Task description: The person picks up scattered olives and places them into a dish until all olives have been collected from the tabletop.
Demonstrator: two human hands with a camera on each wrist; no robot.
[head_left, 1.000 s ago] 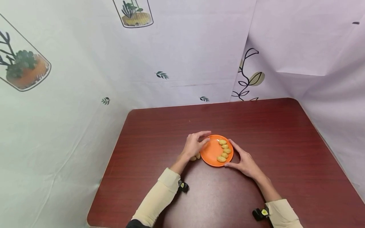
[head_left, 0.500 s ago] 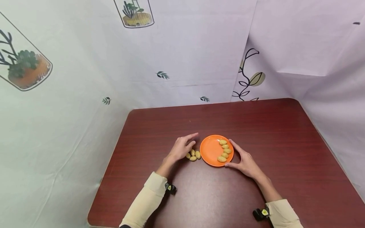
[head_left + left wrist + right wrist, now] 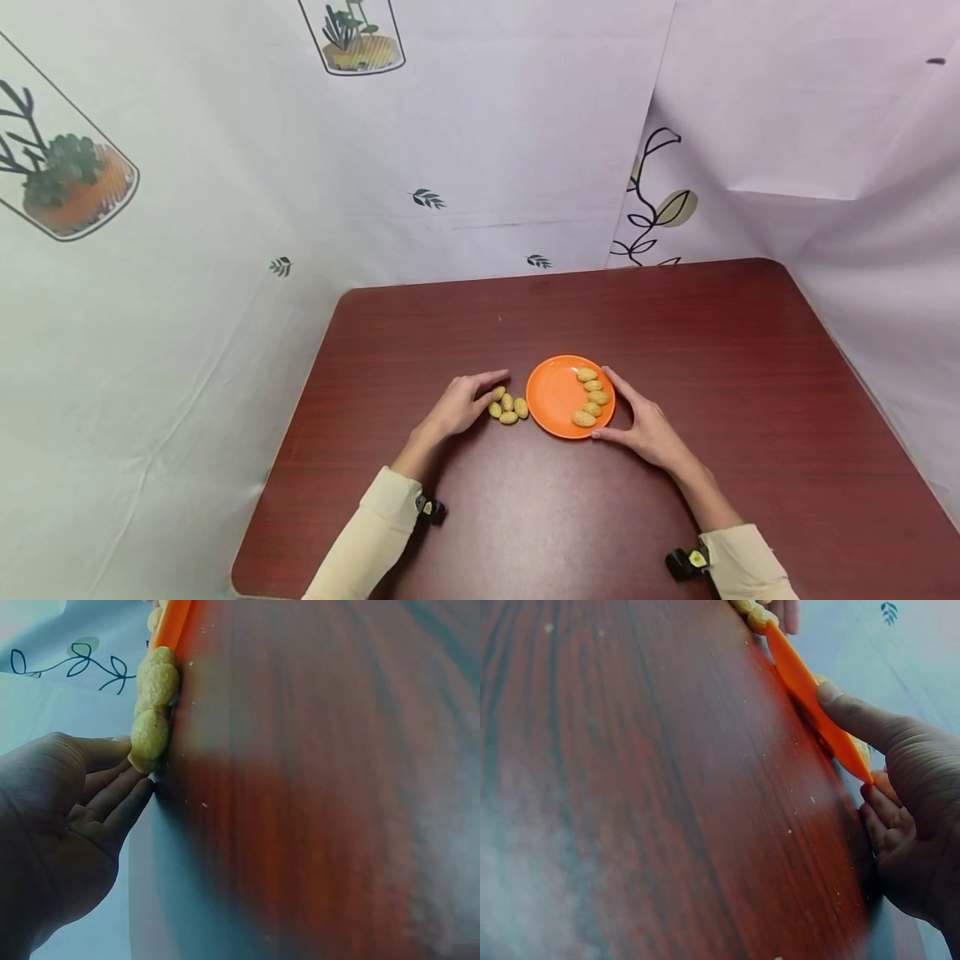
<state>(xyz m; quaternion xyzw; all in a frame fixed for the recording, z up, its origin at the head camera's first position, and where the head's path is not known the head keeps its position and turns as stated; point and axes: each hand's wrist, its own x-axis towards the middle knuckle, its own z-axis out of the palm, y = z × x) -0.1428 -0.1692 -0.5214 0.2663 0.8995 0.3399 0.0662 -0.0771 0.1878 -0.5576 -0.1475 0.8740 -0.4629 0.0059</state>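
An orange plate [image 3: 553,400] lies on the table, several yellow oval pieces [image 3: 597,397] curving along its right side. My right hand [image 3: 651,433] holds its right rim between spread thumb and fingers; in the right wrist view the thumb [image 3: 859,716] overlaps the tilted-looking plate [image 3: 799,679]. Left of the plate sits a cluster of several more yellow pieces [image 3: 508,417]. My left hand [image 3: 454,407] is at the cluster's left side, thumb and fingers spread around its end piece. In the left wrist view the fingertips [image 3: 142,784] meet the end piece [image 3: 150,735]; whether they pinch it is unclear.
The dark red table [image 3: 675,325] has white patterned cloth [image 3: 487,125] hanging behind it and at both sides. Small black wrist cameras sit under the left cuff [image 3: 431,510] and the right cuff [image 3: 682,564].
My left hand has moved left and down from over the plate's left edge to the loose cluster, uncovering those pieces. My right hand and the plate have stayed put.
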